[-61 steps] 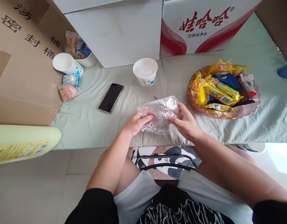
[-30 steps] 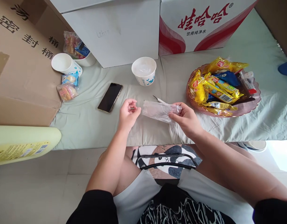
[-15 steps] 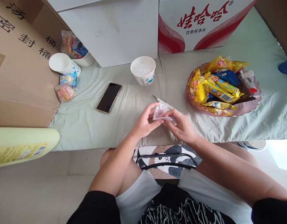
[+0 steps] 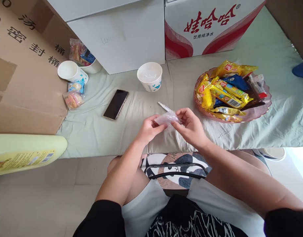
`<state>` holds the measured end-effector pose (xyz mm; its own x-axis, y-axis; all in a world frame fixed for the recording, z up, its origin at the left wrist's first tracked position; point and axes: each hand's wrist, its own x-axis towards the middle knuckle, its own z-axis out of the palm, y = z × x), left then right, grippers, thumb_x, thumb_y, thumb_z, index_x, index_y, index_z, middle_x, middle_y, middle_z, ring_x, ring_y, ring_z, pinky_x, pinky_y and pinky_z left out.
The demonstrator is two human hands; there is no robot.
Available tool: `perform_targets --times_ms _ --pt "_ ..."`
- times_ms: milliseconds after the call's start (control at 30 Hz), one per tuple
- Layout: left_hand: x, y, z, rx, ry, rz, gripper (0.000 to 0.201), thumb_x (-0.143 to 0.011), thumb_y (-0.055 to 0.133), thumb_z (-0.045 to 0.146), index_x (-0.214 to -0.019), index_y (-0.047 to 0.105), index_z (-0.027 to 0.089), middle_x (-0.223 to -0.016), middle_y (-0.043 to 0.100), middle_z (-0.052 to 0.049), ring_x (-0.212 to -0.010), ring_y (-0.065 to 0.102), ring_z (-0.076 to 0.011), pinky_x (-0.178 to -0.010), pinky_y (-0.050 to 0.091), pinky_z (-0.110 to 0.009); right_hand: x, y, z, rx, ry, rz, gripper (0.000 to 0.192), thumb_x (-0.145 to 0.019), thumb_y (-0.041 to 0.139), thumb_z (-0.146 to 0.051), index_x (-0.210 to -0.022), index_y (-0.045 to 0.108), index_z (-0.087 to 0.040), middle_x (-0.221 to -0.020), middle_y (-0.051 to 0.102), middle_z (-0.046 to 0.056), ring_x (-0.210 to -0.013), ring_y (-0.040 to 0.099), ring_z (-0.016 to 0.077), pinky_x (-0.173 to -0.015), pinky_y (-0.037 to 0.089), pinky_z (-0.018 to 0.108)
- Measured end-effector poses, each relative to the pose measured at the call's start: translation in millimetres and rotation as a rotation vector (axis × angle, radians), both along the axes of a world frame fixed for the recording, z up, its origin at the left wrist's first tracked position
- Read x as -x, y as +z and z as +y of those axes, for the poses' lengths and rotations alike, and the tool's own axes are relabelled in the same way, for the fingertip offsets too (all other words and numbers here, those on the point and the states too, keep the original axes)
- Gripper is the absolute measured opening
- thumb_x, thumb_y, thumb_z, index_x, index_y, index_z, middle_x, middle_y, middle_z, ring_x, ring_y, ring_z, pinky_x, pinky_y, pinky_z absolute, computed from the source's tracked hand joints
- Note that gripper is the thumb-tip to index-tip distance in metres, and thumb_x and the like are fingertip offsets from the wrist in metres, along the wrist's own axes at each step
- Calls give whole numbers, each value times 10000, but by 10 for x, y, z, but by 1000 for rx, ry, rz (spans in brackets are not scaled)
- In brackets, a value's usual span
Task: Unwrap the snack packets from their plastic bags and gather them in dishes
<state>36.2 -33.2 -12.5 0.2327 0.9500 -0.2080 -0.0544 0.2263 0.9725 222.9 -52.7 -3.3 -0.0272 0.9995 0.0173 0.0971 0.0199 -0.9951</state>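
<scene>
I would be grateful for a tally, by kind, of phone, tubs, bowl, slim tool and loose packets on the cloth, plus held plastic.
Held clear plastic (left hand, right hand): 1
White tubs: 3 (middle tub, left tub, rear tub)
Loose packets: 2 (blue packet, pink packet)
Phone: 1
Pink bowl: 1
Slim tool: 1
Total: 9

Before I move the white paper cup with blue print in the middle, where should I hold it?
Grip the white paper cup around its wall, probably just below the rim, from the front: it stands upright, narrows downward, and a white cardboard box stands behind it.
</scene>
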Motion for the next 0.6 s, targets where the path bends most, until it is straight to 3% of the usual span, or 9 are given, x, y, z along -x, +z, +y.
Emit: perform_targets --times_ms 100,167,267,333,400,467,533,600 --pt "88 -22 31 -51 232 -66 462 -585 925 472 -803 646 176 -774 689 -10 -718 647 -149 -705 537 -278 -12 66 3 22 37 71 263 -827 662 -409 -992 547 -239 -846 636 -6 -749 597 144 -704 480 295" --pt "207 -1 107 -150 404 -4 437 -571 902 434 -780 610 185 -750 654 11 -691 620 -128 -689 520 -258 -26 102 7 50 78 63 229 -834 616 -401 -975 548 -234 -818 634 -9 -727 595 143 -683 465 292" --pt "368 173 377 -388 627 329 305 -634 810 328 -754 559 203 -691 567 45 -617 527 -98 -611 459 -218 -33 143 15 64 134 24 182 -832 566 -371 -949 546 -233 -769 627 -20 -696 584 143 -651 437 283" --pt "386 390 681 -548 664 614 192 -710 728 256 -746 545 214 -684 530 45 -627 514 -111 -626 470 -225 -29 166 24 54 164 20 157 -834 539 -349 -941 543 -234 -764 633 -21 -694 586 142 -646 428 277" --pt "308 635 1057 -677 597 888 123 -752 675 188 -763 557 223 -725 561 24 -698 566 -144 -714 520 -261 -24 191 39 39 190 21 136 -839 524 -324 -940 545 -234 -753 633 -26 -688 583 138 -649 425 273" --pt "155 834 1440 -706 468 1168 93 -767 640 154 -835 627 217 -828 649 -13 -807 629 -177 -833 544 -302 -25 218 60 27 208 21 113 -846 520 -295 -936 548 -234 -746 632 -32 -676 576 132 -659 425 269" --pt "-24 943 1758 -605 200 1435 184 -806 603 174 -963 698 194 -952 718 -55 -929 673 -214 -947 533 -342 -33 249 84 23 220 22 80 -854 520 -270 -921 547 -234 -741 629 -37 -665 569 127 -670 425 266" --pt "-183 965 1966 -440 -98 1574 253 -806 601 199 -1019 735 179 -998 755 -74 -1008 694 -252 -993 523 -364 -46 280 107 24 235 29 49 -861 520 -247 -902 545 -235 -734 622 -42 -657 563 125 -678 425 265"
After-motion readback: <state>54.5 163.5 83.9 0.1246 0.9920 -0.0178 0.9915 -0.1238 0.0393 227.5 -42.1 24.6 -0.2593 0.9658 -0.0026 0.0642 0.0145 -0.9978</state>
